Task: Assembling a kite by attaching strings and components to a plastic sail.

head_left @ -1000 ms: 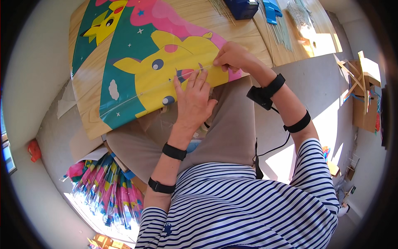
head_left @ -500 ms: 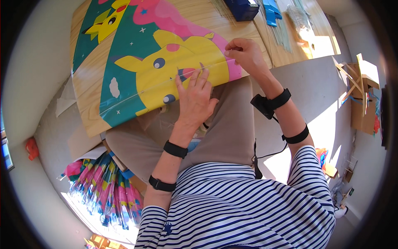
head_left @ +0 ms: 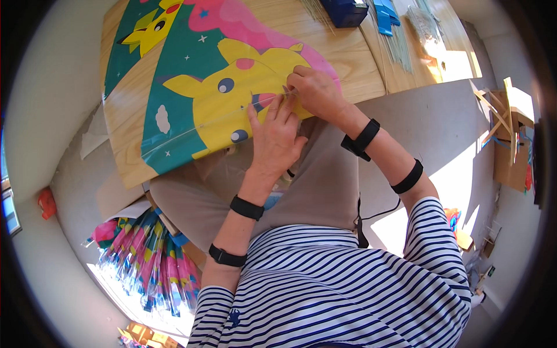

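We rest our left hand, fingers spread, on the printed sheet lying at the near side of the table, where our right hand curls its fingers together, around what we cannot tell.

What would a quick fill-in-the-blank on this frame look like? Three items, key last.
1. The left hand rests on a printed sheet, over a large cartoon figure whose face is coloured ____.
2. The right hand is at the same sheet, and its forearm wears two ____ straps.
3. The navy-and-white shirt is covered in thin ____.
Missing words: yellow; black; stripes.
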`<state>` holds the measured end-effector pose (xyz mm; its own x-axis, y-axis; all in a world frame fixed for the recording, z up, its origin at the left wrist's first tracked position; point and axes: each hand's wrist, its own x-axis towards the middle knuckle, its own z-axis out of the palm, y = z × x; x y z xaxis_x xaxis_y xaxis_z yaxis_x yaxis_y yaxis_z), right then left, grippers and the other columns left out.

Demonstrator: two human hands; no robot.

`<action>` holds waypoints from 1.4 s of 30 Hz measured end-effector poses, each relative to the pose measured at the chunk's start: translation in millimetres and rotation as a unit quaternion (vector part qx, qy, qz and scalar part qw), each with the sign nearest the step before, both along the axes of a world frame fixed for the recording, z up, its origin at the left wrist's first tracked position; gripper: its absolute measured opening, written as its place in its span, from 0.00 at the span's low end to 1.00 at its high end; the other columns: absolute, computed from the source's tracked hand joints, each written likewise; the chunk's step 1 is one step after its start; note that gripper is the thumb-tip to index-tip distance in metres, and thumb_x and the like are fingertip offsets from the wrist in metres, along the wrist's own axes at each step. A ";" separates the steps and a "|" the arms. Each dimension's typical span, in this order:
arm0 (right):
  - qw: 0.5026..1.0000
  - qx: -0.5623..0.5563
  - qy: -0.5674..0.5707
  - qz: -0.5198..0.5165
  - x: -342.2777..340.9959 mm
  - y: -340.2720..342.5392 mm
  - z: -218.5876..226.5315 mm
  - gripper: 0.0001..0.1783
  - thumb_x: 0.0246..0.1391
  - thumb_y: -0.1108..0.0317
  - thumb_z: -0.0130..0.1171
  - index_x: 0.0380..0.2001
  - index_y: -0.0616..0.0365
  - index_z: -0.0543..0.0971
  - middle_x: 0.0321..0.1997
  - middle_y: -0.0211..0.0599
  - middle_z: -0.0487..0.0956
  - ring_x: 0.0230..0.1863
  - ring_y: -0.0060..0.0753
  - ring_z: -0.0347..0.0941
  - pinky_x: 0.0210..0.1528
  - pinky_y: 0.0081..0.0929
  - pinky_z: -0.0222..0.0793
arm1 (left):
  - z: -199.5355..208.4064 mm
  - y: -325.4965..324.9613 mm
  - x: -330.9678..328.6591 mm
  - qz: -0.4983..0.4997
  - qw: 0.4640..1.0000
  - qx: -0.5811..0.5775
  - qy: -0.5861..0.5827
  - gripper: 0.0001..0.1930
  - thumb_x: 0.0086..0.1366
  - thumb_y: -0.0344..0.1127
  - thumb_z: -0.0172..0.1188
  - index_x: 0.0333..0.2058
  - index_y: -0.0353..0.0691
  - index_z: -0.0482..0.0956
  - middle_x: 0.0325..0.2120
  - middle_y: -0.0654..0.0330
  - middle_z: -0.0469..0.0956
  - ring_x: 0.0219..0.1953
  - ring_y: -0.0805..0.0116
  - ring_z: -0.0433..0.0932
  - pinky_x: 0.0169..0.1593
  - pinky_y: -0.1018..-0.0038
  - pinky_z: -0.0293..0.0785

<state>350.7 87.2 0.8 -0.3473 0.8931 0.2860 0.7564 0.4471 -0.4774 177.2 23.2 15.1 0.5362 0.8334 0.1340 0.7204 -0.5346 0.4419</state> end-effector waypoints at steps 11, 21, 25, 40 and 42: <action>0.990 -0.079 -0.054 -0.107 33.6 0.2 -8.6 0.06 0.48 0.77 0.57 0.30 0.59 0.80 0.37 0.43 0.79 0.41 0.52 0.76 0.43 0.43 0.71 | -4.7 -2.2 -2.9 -0.007 1.000 0.007 -0.012 0.21 0.48 0.39 0.72 0.40 0.38 0.78 0.64 0.60 0.67 0.69 0.58 0.60 0.64 0.29 0.46; 0.990 -0.125 0.000 -0.064 -18.4 8.2 3.4 0.04 0.46 0.75 0.57 0.27 0.59 0.79 0.33 0.46 0.79 0.40 0.53 0.76 0.41 0.43 0.70 | -2.8 -9.0 -14.3 -0.016 0.997 0.038 -0.069 0.18 0.50 0.37 0.70 0.38 0.37 0.78 0.60 0.52 0.69 0.67 0.53 0.61 0.66 0.35 0.46; 0.989 -0.139 0.010 -0.054 -14.6 13.4 2.3 0.04 0.45 0.75 0.58 0.27 0.61 0.79 0.33 0.47 0.79 0.39 0.53 0.76 0.39 0.42 0.70 | 1.8 -17.4 -52.6 0.028 0.996 0.061 -0.066 0.15 0.52 0.36 0.69 0.37 0.37 0.77 0.59 0.49 0.70 0.65 0.51 0.64 0.67 0.41 0.49; 0.989 -0.131 0.007 -0.067 -75.5 7.8 36.3 0.10 0.44 0.73 0.65 0.33 0.64 0.79 0.34 0.45 0.79 0.35 0.49 0.75 0.39 0.38 0.71 | -31.3 -65.1 -276.2 0.556 0.613 -0.140 -0.544 0.11 0.59 0.29 0.68 0.37 0.36 0.75 0.34 0.61 0.79 0.37 0.71 0.77 0.43 0.75 0.74; 0.990 -0.137 0.032 -0.004 -112.9 6.0 29.7 0.13 0.45 0.72 0.66 0.37 0.63 0.80 0.38 0.45 0.79 0.39 0.49 0.75 0.44 0.39 0.71 | -36.2 -59.2 -258.7 0.535 0.542 -0.196 -0.618 0.11 0.61 0.30 0.68 0.38 0.37 0.74 0.33 0.61 0.79 0.36 0.72 0.78 0.43 0.76 0.75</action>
